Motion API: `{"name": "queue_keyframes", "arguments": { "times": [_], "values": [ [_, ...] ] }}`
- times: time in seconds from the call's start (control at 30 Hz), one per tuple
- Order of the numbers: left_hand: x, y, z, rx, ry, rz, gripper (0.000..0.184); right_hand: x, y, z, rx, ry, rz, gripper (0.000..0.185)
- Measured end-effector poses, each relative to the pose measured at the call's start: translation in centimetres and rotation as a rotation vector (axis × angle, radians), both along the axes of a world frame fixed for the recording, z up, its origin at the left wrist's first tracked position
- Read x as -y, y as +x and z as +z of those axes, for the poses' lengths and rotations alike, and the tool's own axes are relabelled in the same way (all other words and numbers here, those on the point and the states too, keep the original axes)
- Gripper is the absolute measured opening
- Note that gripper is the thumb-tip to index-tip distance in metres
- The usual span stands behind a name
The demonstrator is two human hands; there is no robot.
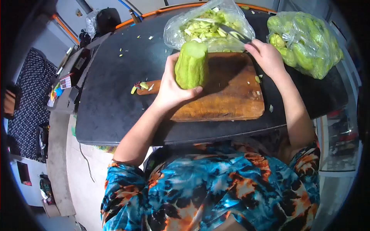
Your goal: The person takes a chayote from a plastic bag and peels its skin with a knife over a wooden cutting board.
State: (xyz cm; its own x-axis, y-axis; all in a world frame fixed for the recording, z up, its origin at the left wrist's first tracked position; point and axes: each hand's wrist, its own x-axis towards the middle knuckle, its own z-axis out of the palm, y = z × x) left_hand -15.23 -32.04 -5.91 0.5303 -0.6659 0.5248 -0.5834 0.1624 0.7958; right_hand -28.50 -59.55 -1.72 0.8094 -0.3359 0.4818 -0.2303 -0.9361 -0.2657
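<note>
Left fingers (191, 92) wrap gourd (191, 67), right fingers (253, 48) grip knife (239, 36) — board (227, 98) below, scrap bag (171, 35) ahead, bagged gourds (306, 52) rightward.

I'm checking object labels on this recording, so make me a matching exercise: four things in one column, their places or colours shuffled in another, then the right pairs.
Things:
1. Knife
2. Cutting board
3. Green vegetable with a flat cut top
4. Bag of whole green vegetables

Places or colours:
A. In the grip of the left hand
B. At the far right of the table
C. In the grip of the right hand
D. Brown

Pairs: 1-C, 2-D, 3-A, 4-B
</note>
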Motion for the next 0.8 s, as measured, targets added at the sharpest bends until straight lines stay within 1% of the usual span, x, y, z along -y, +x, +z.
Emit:
{"name": "queue_keyframes", "arguments": {
  "times": [0.03,0.07,0.17,0.27,0.3,0.33,0.4,0.5,0.53,0.6,0.7,0.8],
  "values": [
    [0.0,0.3,-0.1,-0.032,-0.013,-0.028,0.088,0.6,-0.2,-0.1,0.044,0.047,0.03,0.041],
    [0.2,0.6,0.1,-0.062,0.002,-0.007,0.089,0.8,-0.8,-0.3,0.08,0.098,0.06,0.04],
    [0.4,0.6,0.4,-0.154,0.066,0.067,0.09,-1.8,-2.1,1.1,0.133,0.207,0.139,0.037],
    [0.4,0.2,2.0,0.092,0.202,0.165,0.09,-4.0,-3.8,1.0,0.253,0.289,0.218,0.034],
    [0.0,0.3,2.4,0.306,0.271,0.217,0.088,-4.4,-4.9,1.3,0.147,0.318,0.154,0.032],
    [-0.4,-0.2,3.9,0.501,0.378,0.207,0.087,-4.5,-5.5,0.8,0.267,0.319,0.226,0.029],
    [-0.9,-0.3,4.6,0.58,0.466,0.151,0.092,-4.3,-7.0,-0.1,0.279,0.418,0.213,0.026],
    [-1.1,0.8,4.1,0.26,0.335,-0.056,0.097,-3.8,-8.5,-0.6,0.313,0.562,0.185,0.025],
    [-1.3,0.9,4.3,0.155,0.358,-0.099,0.099,-3.6,-8.9,-0.8,0.311,0.573,0.168,0.025],
    [-1.5,1.8,3.5,0.064,0.472,-0.127,0.097,-3.3,-9.6,-1.0,0.308,0.595,0.138,0.025],
    [-1.4,1.4,2.6,0.1,0.378,-0.065,0.092,-3.2,-9.8,-1.3,0.317,0.591,0.163,0.023],
    [-0.6,0.9,2.5,0.067,0.255,-0.088,0.088,-3.6,-9.3,-1.3,0.327,0.586,0.187,0.023]
  ]
}}
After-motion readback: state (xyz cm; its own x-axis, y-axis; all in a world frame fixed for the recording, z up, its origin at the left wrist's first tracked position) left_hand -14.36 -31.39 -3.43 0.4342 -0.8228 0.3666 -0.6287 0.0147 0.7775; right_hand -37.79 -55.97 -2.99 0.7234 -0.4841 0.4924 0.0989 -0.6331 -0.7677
